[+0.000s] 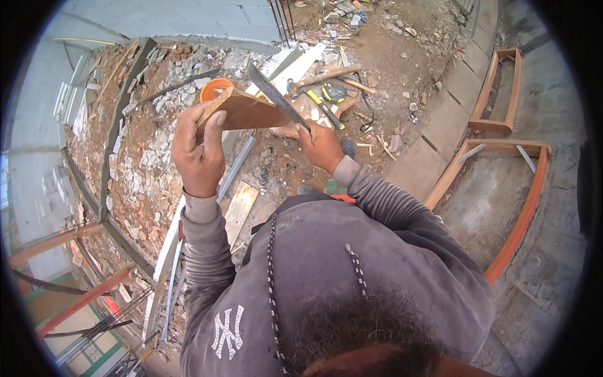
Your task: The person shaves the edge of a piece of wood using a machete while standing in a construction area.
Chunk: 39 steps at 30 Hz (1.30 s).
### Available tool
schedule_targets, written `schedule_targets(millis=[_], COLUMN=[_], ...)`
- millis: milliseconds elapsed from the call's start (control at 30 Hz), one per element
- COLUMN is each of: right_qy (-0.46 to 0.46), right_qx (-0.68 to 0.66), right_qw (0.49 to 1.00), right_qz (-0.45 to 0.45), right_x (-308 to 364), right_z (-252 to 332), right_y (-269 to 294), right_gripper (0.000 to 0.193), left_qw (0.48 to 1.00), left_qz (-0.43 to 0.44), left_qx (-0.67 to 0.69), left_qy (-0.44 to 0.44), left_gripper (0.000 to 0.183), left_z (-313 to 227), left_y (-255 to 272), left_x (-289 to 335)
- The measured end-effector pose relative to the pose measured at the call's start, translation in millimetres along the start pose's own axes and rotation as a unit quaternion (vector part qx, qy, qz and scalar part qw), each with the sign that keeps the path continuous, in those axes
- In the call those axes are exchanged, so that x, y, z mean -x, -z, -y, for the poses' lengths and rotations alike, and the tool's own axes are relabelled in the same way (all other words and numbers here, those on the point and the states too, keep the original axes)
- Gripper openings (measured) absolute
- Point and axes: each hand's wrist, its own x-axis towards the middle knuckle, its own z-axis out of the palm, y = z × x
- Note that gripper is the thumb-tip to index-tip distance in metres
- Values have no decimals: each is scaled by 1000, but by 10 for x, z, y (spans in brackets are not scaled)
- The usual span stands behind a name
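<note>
My left hand grips the near end of a brown wooden board, thumb on its face and fingers behind it. The board is raised in front of me and tilted, its far end reaching toward the right. My right hand is closed round the handle of a machete. Its long dark blade points up and to the left, close against the board's far end; I cannot tell whether they touch. Beyond the blade lie a hammer with a yellow and black grip and a yellow and black tape measure.
An orange bucket stands partly behind the board. Broken rubble covers the ground at left, beside a grey block wall. Two rectangular wooden frames lie on the concrete at right. A loose plank lies near my left forearm.
</note>
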Motion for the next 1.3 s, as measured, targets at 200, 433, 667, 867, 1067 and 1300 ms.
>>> schedule_targets(millis=[200,433,667,867,1067,1300], right_qy=[-2,-32,-58,27,60,-427], right_qx=[-139,93,84,5,-13,-354], right_qw=[989,995,990,984,975,717], right_qz=[-55,34,95,178,212,422], right_x=[-27,7,49,-102,-469,-985], right_z=[88,-227,-658,-764,-1305,-1119], right_y=[138,-80,-128,-17,-6,42], right_gripper=[37,37,44,55,68,60], left_qw=[1000,1000,998,995,991,980], left_qz=[-3,-9,-21,-86,-128,-190], left_qx=[21,18,-27,-6,-14,-52], left_qy=[21,9,-60,-51,-20,41], left_gripper=[19,19,22,29,26,25], left_z=[52,-9,-82,-194,-349,-356], left_y=[14,-35,-40,-182,-217,-220], left_x=[-2,-32,8,230,447,439])
